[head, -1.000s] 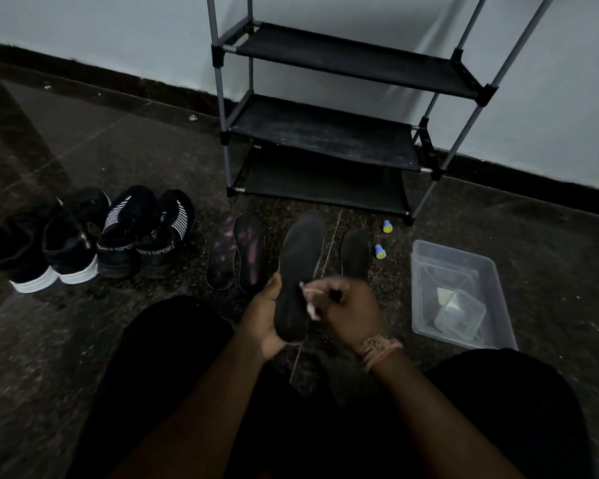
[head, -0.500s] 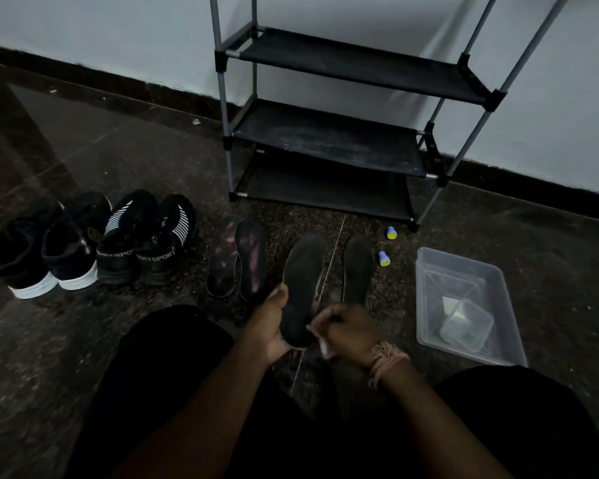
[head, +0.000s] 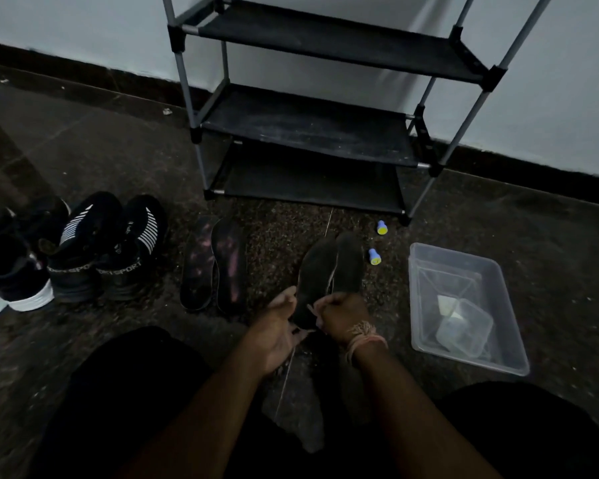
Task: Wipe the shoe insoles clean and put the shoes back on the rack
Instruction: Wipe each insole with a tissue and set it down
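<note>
Where the dark speckled floor (head: pixel 83 160) meets the pale wall (head: pixel 66 19), shoes (head: pixel 83 250) sit far left, then two insoles (head: pixel 215 264), then the rack (head: pixel 308 108). The left hand (head: pixel 277 326) grips a dark insole (head: pixel 317 274); the right hand (head: pixel 343 312) pinches a wipe (head: pixel 313 311) against it. A clear tub (head: pixel 464 271) lies rightmost.
</note>
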The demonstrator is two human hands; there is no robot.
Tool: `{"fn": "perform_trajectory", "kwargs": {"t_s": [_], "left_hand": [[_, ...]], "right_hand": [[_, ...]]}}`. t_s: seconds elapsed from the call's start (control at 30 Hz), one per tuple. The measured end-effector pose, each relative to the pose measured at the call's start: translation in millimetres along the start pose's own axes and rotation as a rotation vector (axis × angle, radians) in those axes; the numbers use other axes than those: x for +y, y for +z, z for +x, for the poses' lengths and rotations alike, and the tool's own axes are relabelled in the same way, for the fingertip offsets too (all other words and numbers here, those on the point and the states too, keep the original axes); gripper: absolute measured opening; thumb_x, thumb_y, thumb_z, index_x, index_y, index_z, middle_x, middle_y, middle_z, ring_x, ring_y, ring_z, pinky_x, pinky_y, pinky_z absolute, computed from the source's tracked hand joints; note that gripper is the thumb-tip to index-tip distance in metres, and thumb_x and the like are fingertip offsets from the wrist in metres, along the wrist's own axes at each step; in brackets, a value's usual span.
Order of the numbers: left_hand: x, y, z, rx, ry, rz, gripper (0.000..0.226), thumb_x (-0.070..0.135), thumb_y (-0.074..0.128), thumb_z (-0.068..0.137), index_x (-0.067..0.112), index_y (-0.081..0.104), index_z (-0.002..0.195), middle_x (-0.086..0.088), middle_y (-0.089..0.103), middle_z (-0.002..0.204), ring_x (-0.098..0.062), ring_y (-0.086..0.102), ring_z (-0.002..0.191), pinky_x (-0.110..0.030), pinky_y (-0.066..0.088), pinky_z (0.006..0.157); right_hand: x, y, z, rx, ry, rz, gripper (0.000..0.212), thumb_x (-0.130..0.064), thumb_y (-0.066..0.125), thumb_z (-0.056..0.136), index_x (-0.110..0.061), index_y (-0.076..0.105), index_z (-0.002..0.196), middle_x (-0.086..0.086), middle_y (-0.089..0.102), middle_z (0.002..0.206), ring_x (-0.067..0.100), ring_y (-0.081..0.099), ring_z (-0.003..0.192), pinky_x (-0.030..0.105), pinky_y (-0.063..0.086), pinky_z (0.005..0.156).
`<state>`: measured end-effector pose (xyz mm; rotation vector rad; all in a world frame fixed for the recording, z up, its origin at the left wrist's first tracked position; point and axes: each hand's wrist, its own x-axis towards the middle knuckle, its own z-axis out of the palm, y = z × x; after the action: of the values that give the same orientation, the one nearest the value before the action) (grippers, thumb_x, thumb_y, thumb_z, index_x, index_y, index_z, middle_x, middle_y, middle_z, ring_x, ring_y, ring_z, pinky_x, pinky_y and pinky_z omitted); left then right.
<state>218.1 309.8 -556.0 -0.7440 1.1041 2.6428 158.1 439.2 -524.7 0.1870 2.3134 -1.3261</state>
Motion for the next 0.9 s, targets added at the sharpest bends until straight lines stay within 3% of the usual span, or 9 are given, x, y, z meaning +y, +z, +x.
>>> {"fn": "perform_trajectory", "kwargs": {"t_s": [0.13,0.27,0.33,0.43,0.57,0.67,0.73,0.83,0.9], "left_hand": [[-2.8,-1.8,4.6,0.070,0.004,-0.035,0.037,0.012,0.044,0.106,0.019,0.049,0.143,-0.008,0.070,0.127,-0.027,0.065,0.115,-0.042,0.049,0.101],[-4.1,-0.6,8.9,0.136,-0.001,-0.039,0.044,0.008,0.045,0.105,0.016,0.041,0.149,-0.013,0.065,0.134,-0.029,0.062,0.119,-0.038,0.052,0.092],[-7.1,0.5,13.0,0.185,0.014,0.021,0.044,0.008,0.044,0.106,0.014,0.041,0.149,-0.015,0.060,0.139,-0.027,0.060,0.120,-0.034,0.051,0.090],[-10.1,4.2,18.3,0.286,0.120,0.254,0.042,0.010,0.045,0.106,0.019,0.049,0.146,-0.007,0.060,0.140,-0.020,0.059,0.122,-0.032,0.048,0.101],[1.1,-8.4,21.5,0.542,0.373,0.581,0.032,0.009,0.048,0.103,0.019,0.066,0.127,-0.002,0.067,0.129,-0.016,0.062,0.117,-0.026,0.045,0.102],[16.9,-40.8,22.3,0.864,0.548,0.757,0.025,0.016,0.058,0.095,0.018,0.069,0.118,-0.003,0.071,0.115,-0.021,0.065,0.107,-0.030,0.048,0.096],[18.2,-63.0,28.5,1.016,0.510,0.802,0.028,0.025,0.066,0.089,0.017,0.066,0.115,-0.009,0.069,0.111,-0.026,0.064,0.101,-0.031,0.048,0.092],[4.4,-88.5,44.1,1.043,0.376,0.825,0.049,0.043,0.066,0.070,0.029,0.053,0.115,-0.010,0.069,0.108,-0.034,0.066,0.098,-0.049,0.055,0.091],[-3.6,-98.6,51.0,1.043,0.346,0.857,0.049,0.038,0.071,0.068,0.029,0.052,0.113,-0.009,0.070,0.105,-0.033,0.068,0.094,-0.049,0.057,0.088]], "right_hand": [[-4.7,5.2,23.2,-0.052,0.023,-0.041,0.016,-0.023,0.069,0.069,-0.009,0.076,0.069,0.008,0.072,0.065,0.023,0.071,0.071,0.043,0.060,0.081],[-10.1,11.7,24.4,-0.005,0.041,-0.188,0.019,-0.022,0.066,0.085,-0.009,0.079,0.086,0.009,0.077,0.085,0.025,0.072,0.089,0.030,0.056,0.077],[-9.1,11.9,23.9,0.053,0.039,-0.261,0.021,-0.022,0.064,0.089,-0.008,0.079,0.094,0.011,0.077,0.096,0.026,0.071,0.097,0.025,0.050,0.075],[-6.9,12.8,24.4,0.140,0.025,-0.294,0.019,-0.020,0.064,0.090,-0.007,0.077,0.091,0.014,0.076,0.096,0.030,0.071,0.096,0.025,0.048,0.071],[-3.6,17.8,25.8,0.186,-0.073,-0.418,0.016,-0.021,0.065,0.087,-0.008,0.074,0.090,0.013,0.074,0.097,0.032,0.069,0.097,0.029,0.052,0.078],[-1.6,23.6,23.6,0.188,-0.150,-0.411,0.010,-0.020,0.068,0.084,-0.011,0.073,0.086,0.011,0.074,0.094,0.031,0.067,0.100,0.032,0.055,0.084],[-0.1,27.0,22.1,0.167,-0.180,-0.373,0.008,-0.017,0.069,0.083,-0.010,0.073,0.085,0.012,0.074,0.091,0.031,0.067,0.098,0.036,0.054,0.086],[2.1,30.5,18.8,0.157,-0.193,-0.396,0.010,-0.020,0.070,0.084,-0.011,0.073,0.084,0.011,0.074,0.090,0.028,0.068,0.095,0.031,0.054,0.082],[4.3,31.8,17.0,0.149,-0.199,-0.433,0.012,-0.022,0.069,0.085,-0.011,0.073,0.086,0.010,0.074,0.093,0.028,0.069,0.095,0.029,0.052,0.081]]}}
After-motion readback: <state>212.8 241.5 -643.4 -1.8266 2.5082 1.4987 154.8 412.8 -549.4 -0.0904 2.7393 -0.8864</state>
